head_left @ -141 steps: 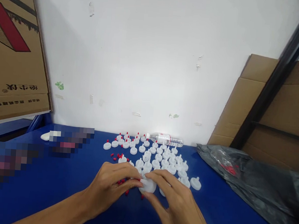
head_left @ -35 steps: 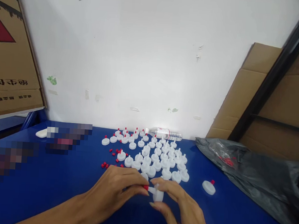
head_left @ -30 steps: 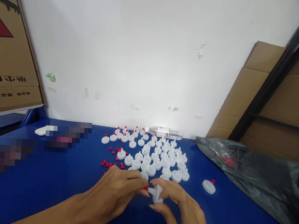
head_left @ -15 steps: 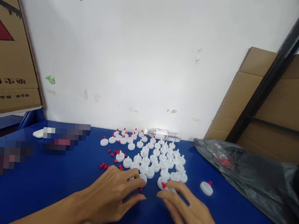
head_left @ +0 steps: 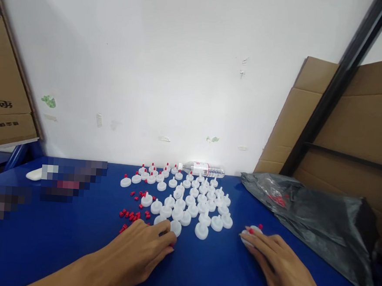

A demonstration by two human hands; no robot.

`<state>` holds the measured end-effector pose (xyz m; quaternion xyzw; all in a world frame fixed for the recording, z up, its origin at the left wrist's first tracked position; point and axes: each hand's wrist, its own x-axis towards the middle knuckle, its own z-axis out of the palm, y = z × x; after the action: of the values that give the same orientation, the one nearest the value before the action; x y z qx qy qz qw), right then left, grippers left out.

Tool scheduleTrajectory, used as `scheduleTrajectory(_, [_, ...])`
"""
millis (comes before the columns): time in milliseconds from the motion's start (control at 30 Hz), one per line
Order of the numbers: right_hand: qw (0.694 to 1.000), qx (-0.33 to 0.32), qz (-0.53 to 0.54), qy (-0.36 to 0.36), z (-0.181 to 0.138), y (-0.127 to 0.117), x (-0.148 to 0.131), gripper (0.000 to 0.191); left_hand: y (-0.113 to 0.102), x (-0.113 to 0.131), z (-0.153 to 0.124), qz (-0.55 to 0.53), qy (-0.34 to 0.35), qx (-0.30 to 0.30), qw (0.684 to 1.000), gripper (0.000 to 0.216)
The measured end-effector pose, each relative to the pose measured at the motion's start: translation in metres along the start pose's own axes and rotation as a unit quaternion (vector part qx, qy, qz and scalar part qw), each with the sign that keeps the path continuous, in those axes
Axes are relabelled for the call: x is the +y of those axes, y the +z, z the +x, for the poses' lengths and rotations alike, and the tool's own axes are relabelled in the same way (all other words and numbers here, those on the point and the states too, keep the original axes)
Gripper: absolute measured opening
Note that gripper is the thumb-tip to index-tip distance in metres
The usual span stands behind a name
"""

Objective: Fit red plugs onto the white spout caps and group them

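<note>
Several white round caps with spouts stand in a cluster on the blue table; those at the back wear red tips. Loose red plugs lie at the cluster's left front. My left hand rests on the table with fingers curled together, its fingertips pinching a red plug beside a white cap. My right hand is out to the right, fingertips closed on a red-tipped white cap low on the table. Another red tip shows just behind it.
A clear water bottle lies against the white wall. A black plastic bag covers the table's right side, with flat cardboard and a black post behind it. A carton stands at the left, a small white object below it.
Both hands joined a red plug to a white cap in front of me, then parted. My right hand carried the capped piece to the right; my left dropped to the loose plugs.
</note>
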<state>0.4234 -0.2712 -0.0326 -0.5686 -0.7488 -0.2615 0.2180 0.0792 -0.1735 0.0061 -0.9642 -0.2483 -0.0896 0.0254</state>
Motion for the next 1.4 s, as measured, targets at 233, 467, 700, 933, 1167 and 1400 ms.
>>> scheduleTrajectory(233, [0.999, 0.021, -0.021, 0.036, 0.03, -0.008, -0.015, 0.036, -0.007, 0.007, -0.002, -0.068, 0.003, 0.109, 0.992, 0.013])
scheduleTrajectory(467, [0.999, -0.023, 0.014, -0.03, 0.045, 0.002, -0.02, 0.028, -0.009, 0.005, 0.001, -0.145, -0.013, 0.187, 0.972, 0.021])
scheduleTrajectory(700, [0.979, 0.083, 0.183, -0.039, 0.055, -0.028, -0.057, 0.017, -0.008, -0.002, 0.008, -0.213, -0.017, 0.281, 0.936, 0.013])
scheduleTrajectory(933, [0.955, 0.107, 0.272, -0.042, 0.071, -0.018, -0.098, 0.025, -0.012, 0.006, 0.005, -0.281, 0.005, 0.314, 0.907, 0.014])
scheduleTrajectory(1167, [0.945, 0.105, 0.303, -0.067, 0.068, -0.015, -0.1, 0.022, -0.016, 0.01, 0.004, -0.243, 0.042, 0.314, 0.917, 0.011])
scheduleTrajectory(1400, [0.948, 0.091, 0.294, -0.077, 0.064, -0.012, -0.104, 0.039, -0.01, 0.006, 0.001, -0.179, 0.043, 0.283, 0.941, 0.017])
